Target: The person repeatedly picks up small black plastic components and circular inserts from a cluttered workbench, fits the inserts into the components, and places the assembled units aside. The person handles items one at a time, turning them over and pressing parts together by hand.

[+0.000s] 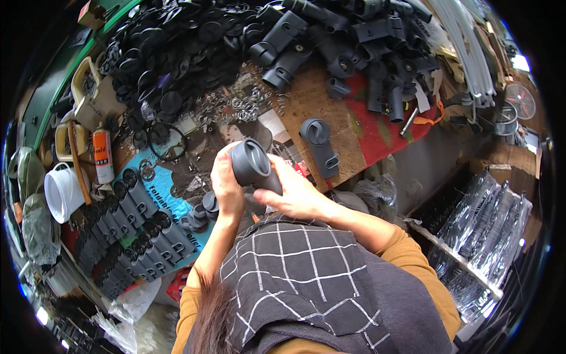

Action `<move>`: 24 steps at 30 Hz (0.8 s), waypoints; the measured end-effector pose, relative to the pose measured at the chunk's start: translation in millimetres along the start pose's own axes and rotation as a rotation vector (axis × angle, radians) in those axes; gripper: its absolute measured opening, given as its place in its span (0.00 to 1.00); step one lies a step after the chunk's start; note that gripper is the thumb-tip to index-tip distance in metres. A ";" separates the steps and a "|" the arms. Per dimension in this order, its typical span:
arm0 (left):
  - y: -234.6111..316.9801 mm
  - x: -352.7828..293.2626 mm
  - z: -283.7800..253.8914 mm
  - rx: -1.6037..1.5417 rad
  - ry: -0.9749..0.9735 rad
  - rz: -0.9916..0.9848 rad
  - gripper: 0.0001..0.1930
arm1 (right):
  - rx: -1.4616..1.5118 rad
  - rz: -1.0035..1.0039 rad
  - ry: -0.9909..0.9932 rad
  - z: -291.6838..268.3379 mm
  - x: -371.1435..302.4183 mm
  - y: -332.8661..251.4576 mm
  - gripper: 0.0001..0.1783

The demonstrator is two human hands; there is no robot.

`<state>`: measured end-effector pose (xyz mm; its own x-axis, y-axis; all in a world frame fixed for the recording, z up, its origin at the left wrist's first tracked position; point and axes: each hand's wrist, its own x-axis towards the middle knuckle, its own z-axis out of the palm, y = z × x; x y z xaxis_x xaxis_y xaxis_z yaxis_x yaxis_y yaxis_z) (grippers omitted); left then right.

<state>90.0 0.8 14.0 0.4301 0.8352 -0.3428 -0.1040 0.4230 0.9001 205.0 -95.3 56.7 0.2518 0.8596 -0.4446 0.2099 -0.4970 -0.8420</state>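
Observation:
Between my two hands, above the near edge of the workbench, is a dark grey plastic tube fitting (250, 164) with a round, ridged cap facing up. My left hand (226, 182) is closed round its left side. From the right, my right hand (295, 192) grips its lower body, the thumb toward me. A similar grey fitting (322, 147) lies on brown cardboard to the right of my hands. Several small grey round caps (200, 217) sit just left of my left wrist. Beyond my hands, small metal springs (250, 105) are scattered on the bench.
Black round caps (177, 56) are heaped at the back left, grey tube fittings (377, 41) at the back right. Rows of grey fittings (138, 242) lie at left, near an orange spray can (102, 156) and white bucket (61, 192). A plastic-wrapped bundle (480, 236) stands at right.

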 end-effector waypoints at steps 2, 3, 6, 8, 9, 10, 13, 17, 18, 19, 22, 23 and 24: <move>0.3 -3.8 -2.9 -0.090 -0.068 -0.031 0.25 | -0.111 -0.010 0.276 -9.6 2.5 1.5 0.38; -0.8 -5.6 -0.7 0.040 -0.112 0.022 0.25 | -0.109 -0.220 0.343 -11.0 4.6 1.9 0.32; 2.0 -10.2 3.2 0.045 -0.141 -0.015 0.26 | -0.115 -0.274 0.229 -8.7 3.9 3.6 0.21; 4.7 -12.4 5.4 -0.078 -0.172 -0.145 0.27 | -0.185 -0.334 0.236 -6.8 0.1 6.2 0.19; 6.1 -13.3 6.1 -0.086 -0.132 -0.290 0.27 | -0.220 -0.372 0.228 -7.6 -2.1 7.8 0.18; 6.7 -13.8 7.5 -0.106 -0.147 -0.295 0.27 | -0.228 -0.370 0.219 -8.4 -4.4 9.1 0.18; 6.6 -12.5 9.4 -0.127 -0.159 -0.303 0.28 | -0.212 -0.361 0.242 -11.5 -10.9 12.3 0.19; 0.8 0.6 8.7 -0.319 -0.022 -0.268 0.29 | -0.176 -0.312 0.241 -1.0 -20.0 15.6 0.49; 0.0 3.0 6.6 -0.378 -0.078 -0.284 0.27 | -0.258 -0.365 0.206 6.1 -22.6 16.8 0.60; -2.4 8.9 6.4 -0.348 0.005 -0.441 0.27 | -0.206 -0.228 0.069 9.0 -22.8 20.3 0.67; -9.4 15.0 6.5 -0.383 -0.031 -0.568 0.28 | -0.264 -0.321 0.177 13.8 -25.5 34.2 0.64; -11.8 14.0 7.4 -0.369 0.004 -0.628 0.28 | -0.275 -0.343 0.219 14.7 -26.3 38.3 0.63; -14.4 12.2 8.3 -0.383 -0.092 -0.539 0.28 | -0.251 -0.265 0.202 14.0 -27.4 41.8 0.63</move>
<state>104.1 2.0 -0.9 0.5843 0.4460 -0.6780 -0.1568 0.8818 0.4448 193.6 -138.0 29.5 0.3334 0.9334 -0.1330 0.5097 -0.2971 -0.8074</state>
